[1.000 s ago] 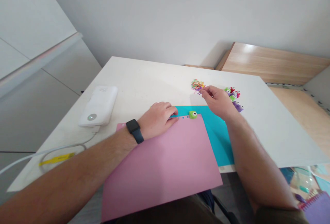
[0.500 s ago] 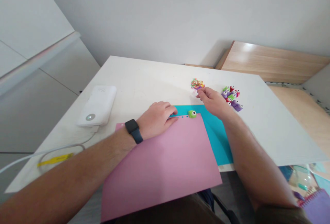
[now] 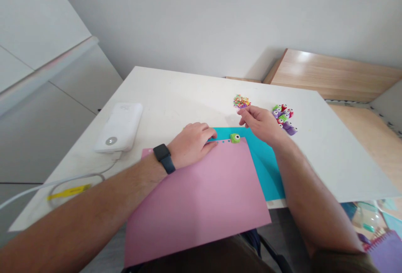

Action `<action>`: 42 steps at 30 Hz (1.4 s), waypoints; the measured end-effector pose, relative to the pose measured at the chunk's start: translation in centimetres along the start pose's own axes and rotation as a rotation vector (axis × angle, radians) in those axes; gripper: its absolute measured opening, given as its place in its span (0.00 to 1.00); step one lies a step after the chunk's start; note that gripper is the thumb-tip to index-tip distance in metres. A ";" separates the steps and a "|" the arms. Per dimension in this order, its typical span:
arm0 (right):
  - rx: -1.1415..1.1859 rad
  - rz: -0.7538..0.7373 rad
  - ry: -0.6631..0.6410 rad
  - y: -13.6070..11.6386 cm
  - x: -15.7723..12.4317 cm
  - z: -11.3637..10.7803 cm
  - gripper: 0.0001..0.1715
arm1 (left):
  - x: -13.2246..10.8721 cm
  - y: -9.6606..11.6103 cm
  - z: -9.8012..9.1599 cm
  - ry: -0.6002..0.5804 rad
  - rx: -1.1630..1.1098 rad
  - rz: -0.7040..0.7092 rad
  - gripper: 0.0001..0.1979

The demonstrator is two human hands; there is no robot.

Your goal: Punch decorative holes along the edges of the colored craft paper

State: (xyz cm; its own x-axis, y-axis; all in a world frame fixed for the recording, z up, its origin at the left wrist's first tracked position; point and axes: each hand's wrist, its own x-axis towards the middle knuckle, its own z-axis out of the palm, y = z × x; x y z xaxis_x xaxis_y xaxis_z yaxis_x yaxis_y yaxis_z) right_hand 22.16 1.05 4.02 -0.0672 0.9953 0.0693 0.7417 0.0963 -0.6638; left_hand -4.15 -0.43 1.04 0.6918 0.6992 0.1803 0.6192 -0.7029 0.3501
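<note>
My left hand (image 3: 192, 142), with a dark watch on the wrist, lies with curled fingers pressing on the far edge of a pink paper sheet (image 3: 201, 197). Under the pink sheet lies a teal sheet (image 3: 266, 168). A small green paper punch (image 3: 235, 138) sits on the pink sheet's far edge, beside a row of punched holes. My right hand (image 3: 259, 123) hovers just beyond the punch, fingers loosely pinched, nothing visible in them. A pile of coloured paper bits (image 3: 240, 101) lies a little beyond its fingertips.
A cluster of small coloured punches (image 3: 284, 118) sits right of my right hand. A white power bank (image 3: 119, 127) with a cable (image 3: 75, 181) lies at the left of the white table (image 3: 176, 97). A wooden surface (image 3: 333, 74) stands behind right. A purple notebook (image 3: 387, 250) lies low right.
My right hand has drawn back from the pile of paper bits toward the green punch. My left hand has stayed on the pink sheet.
</note>
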 end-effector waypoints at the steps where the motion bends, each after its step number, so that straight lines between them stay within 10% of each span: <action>1: -0.025 -0.026 -0.035 -0.4 -0.3 -0.1 0.27 | 0.0 0.0 0.0 0.002 0.000 -0.001 0.11; 8: -0.144 -0.112 -0.206 -1.7 -1.4 0.1 0.21 | 0.0 0.0 0.1 -0.003 -0.003 -0.012 0.11; 42: -0.332 -0.230 -0.229 -1.6 -1.2 1.2 0.21 | 0.2 -0.1 0.4 0.008 -0.001 -0.021 0.08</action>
State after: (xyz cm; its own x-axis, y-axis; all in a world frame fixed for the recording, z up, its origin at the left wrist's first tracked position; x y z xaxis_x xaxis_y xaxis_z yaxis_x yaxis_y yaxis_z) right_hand 20.24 -0.32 4.09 -0.3730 0.9278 -0.0041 0.8614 0.3446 -0.3732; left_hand -3.92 -0.27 0.69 0.6759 0.7146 0.1802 0.6329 -0.6881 0.3550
